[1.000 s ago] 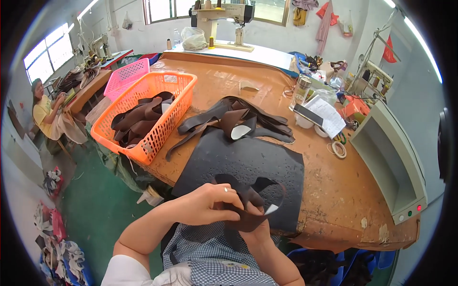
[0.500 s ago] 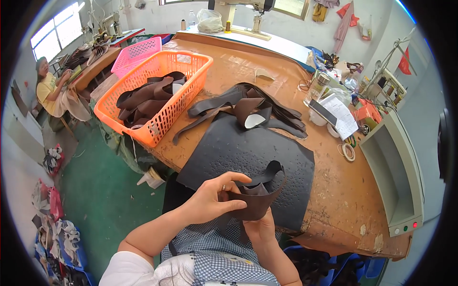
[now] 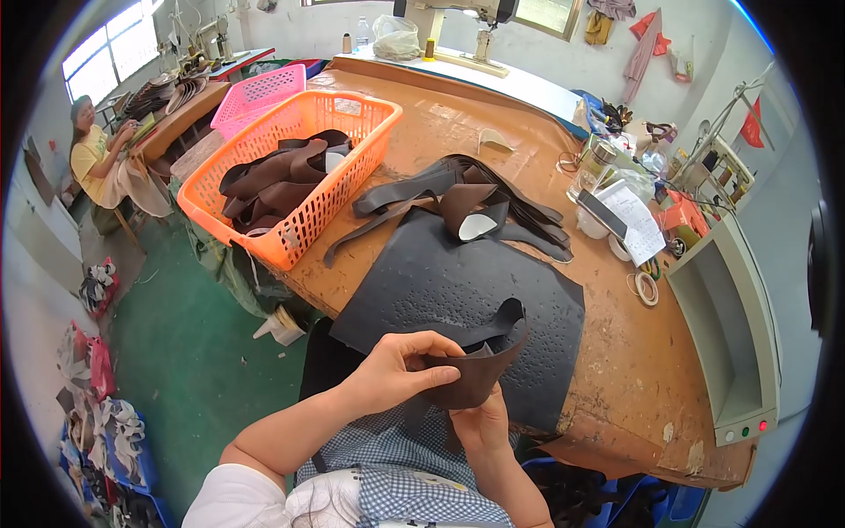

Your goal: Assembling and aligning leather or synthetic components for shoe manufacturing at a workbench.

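A dark brown leather-like strip [image 3: 480,377] stands curled into a loop above the near edge of the black mat [image 3: 414,264]. My left hand [image 3: 407,370] pinches its upper left edge between thumb and fingers. From below, my right hand [image 3: 481,421] grips the lower side of the same strip; some of its fingers are hidden behind the material. Beyond the mat's far edge lies a pile of similar dark strips [image 3: 528,207], with one curled piece showing a white patch [image 3: 477,227].
An orange basket [image 3: 304,233] of brown pieces stands at the left, a pink basket [image 3: 251,101] behind it. Right of the mat are tape rolls [image 3: 647,289], a phone [image 3: 602,214], papers [image 3: 635,224] and a grey metal box [image 3: 731,334]. Another person [image 3: 97,163] sits far left.
The folded inner part of the strip has sunk lower inside the loop. Both hands keep nearly the same place and hold. The whole view has shifted slightly.
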### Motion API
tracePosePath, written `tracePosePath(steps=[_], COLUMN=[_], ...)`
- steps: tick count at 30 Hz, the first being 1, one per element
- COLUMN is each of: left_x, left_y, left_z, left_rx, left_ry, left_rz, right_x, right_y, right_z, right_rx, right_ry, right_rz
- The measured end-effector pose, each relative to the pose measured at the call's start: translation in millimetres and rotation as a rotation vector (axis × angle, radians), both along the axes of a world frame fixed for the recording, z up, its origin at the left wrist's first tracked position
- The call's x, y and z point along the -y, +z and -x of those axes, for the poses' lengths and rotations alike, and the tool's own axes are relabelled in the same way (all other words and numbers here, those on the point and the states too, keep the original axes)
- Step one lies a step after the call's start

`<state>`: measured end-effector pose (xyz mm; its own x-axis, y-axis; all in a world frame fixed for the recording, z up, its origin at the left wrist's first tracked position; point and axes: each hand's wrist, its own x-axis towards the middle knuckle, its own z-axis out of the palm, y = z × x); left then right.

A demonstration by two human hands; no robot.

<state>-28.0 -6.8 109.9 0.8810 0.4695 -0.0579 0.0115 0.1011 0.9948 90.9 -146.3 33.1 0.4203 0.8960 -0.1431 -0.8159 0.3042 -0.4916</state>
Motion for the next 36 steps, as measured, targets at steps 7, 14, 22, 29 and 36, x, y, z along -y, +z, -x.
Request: tracePosePath(steps=[7,14,22,29,36], left_x=[1,1,2,1,1], left_y=[1,0,-3,-10,-16], left_z=[0,-1,-1,-1,3], left_rx=[-0.011,0.016,0.029,0.005,-0.074], left_ry=[0.016,0.015,0.028,0.039,0.154], left_rz=[0.0,0.053,0.111,0.169,-0.283], right_x=[-1,-2,-3,-6,-10], right_y=[-2,-1,-4,-2,0], right_z=[-1,-1,-1,1,2], right_rx=[-0.023,-0.022,-0.023,0.003,0.086], right_ry=[0.0,-0.007,0.007,0.023,-0.006], right_rz=[-0.004,-0.009,0.002,-0.003,0.008])
